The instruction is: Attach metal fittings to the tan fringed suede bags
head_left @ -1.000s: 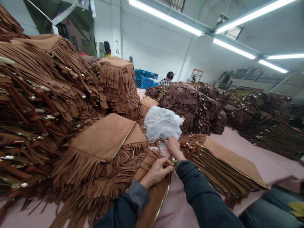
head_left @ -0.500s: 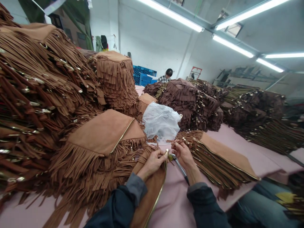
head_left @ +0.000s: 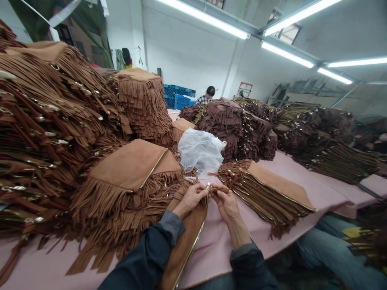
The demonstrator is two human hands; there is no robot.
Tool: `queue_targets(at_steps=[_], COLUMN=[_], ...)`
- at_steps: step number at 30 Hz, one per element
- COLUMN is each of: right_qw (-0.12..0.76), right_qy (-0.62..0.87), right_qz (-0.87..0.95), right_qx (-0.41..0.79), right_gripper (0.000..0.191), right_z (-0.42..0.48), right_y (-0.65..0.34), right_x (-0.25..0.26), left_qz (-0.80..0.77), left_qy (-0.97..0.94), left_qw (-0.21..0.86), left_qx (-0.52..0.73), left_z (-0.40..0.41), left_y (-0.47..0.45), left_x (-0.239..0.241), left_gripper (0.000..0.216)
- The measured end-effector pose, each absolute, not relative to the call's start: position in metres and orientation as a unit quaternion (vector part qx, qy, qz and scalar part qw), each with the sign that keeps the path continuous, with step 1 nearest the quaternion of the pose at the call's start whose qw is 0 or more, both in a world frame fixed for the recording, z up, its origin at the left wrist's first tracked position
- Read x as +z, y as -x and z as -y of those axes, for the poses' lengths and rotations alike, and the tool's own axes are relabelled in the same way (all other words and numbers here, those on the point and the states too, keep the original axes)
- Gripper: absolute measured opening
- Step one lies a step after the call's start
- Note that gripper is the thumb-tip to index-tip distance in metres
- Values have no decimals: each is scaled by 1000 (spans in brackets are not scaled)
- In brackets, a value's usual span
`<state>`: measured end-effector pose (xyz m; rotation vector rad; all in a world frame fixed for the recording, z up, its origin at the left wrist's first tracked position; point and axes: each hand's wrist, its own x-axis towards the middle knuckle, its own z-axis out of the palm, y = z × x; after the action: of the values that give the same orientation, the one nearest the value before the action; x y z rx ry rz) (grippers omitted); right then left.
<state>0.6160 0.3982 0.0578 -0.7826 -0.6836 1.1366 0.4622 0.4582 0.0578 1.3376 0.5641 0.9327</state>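
Observation:
My left hand (head_left: 191,199) pinches the top end of a brown suede zip pouch (head_left: 184,247), by a small shiny metal fitting (head_left: 208,187). The pouch hangs down toward the table's front edge, its gold zip (head_left: 193,243) along the right side. In my right hand (head_left: 226,204), thumb and fingertips are closed on a thin brown leather strip (head_left: 220,188). Its near end meets the metal fitting between both hands; whether it is threaded through, I cannot tell. Left of my hands lies a fringed suede pouch (head_left: 130,163) on more fringe.
A crumpled clear plastic bag (head_left: 200,150) sits just beyond my hands. To the right, a row of zip pouches (head_left: 279,187) lies on the pink cloth (head_left: 320,193). Tall brown stacks (head_left: 140,106) and dark fringed stacks (head_left: 225,125) stand behind. A person (head_left: 207,95) is at the back.
My right hand has moved left and brought the leather strip against the fitting at my left hand. The silver tool seen beside my right hand is now out of sight. The view has shifted slightly.

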Motion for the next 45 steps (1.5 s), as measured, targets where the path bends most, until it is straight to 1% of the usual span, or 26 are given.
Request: queue_targets(at_steps=[4,8,12,17,23,27,33,40,43,45], right_qw=[721,712,691,678,656,657,657,658,647,654], right_qy=[348,374,396,408,391,387,391,398,400,398], right_qz=[322,353,389,415,445,436,430,443,453,440], right_qx=[505,479,463,449,468,478,481,462,465,468], right_gripper=[21,21,21,21,20,21,22,18,16,16], right_z=[-397,-401,-404,-404,-403,-403,-400,-398,-395,-393], right_y=[-620,-619,-617,-620,-626,-626,-627,-620,-618,-618], right_x=[65,71,68,62,57,54,51,56,58,59], left_qz=[-254,-259,-252,-258,-271,-282,-290,-276,-274,-275], left_qy=[-612,-620,-625,-644,-659,-666,-667,-665,-661,-663], left_qw=[628,619,622,595,577,568,564,571,575,572], left_qx=[408,406,399,406,398,394,390,394,395,396], left_z=[-458,-458,-458,-459,-458,-458,-458,-459,-458,-458], left_y=[-461,-461,-462,-462,-462,-462,-464,-465,-465,-465], left_x=[58,59,57,51,54,56,52,49,51,51], left_gripper=[21,18,18,15,14,15,13,11,13,16])
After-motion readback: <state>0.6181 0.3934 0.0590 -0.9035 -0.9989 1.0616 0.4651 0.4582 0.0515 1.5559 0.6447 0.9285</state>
